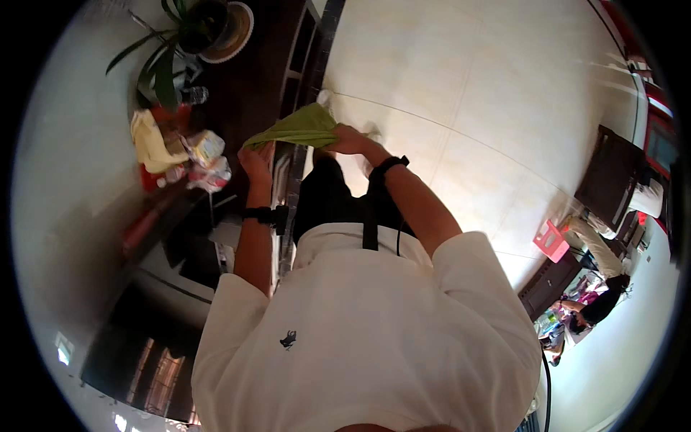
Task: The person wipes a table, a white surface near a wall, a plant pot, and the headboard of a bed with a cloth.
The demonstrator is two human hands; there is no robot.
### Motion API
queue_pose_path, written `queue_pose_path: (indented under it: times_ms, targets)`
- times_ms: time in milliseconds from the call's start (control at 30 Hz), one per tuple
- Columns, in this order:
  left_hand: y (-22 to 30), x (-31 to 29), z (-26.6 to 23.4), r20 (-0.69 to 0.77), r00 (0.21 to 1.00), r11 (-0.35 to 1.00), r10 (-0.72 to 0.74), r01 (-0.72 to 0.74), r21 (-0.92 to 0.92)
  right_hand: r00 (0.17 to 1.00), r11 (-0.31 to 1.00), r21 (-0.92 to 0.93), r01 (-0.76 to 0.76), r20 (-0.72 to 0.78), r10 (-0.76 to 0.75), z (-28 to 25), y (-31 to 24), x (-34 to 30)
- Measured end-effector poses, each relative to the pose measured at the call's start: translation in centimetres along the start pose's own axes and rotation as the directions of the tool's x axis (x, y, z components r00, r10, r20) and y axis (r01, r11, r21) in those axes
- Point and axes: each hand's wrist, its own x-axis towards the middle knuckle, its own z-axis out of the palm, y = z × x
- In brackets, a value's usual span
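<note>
A green cloth (299,128) is stretched between my two hands in front of my legs, folded and slightly bunched. My left hand (255,162) grips its left end, close to the edge of the dark cabinet. At the other end, my right hand (350,140) is closed on the cloth, over the tiled floor. Both wrists carry black bands. The fingertips are partly hidden by the cloth.
To my left runs a dark cabinet (248,86) bearing a potted plant (205,29), a yellow cloth (152,144) and plastic-wrapped packages (209,169). Pale tiles (461,108) cover the floor. Far right, another person (601,306) is near a pink plastic stool (551,241).
</note>
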Motion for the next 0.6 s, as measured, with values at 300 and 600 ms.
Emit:
queue_pose_path:
  times_ms: [300, 600]
  targets:
    - [4.2, 18.9, 0.6, 0.141, 0.929, 0.45, 0.343, -0.294, 0.843, 0.941, 0.9, 0.434, -0.042, -0.286, 0.182, 1.8, -5.2, 16.6]
    - [4.9, 22.3, 12.9, 0.89, 0.398, -0.307, 0.224, -0.838, 0.452, 0.911, 0.955, 0.297, 0.007, -0.397, 0.116, -4.4, -1.4, 16.2]
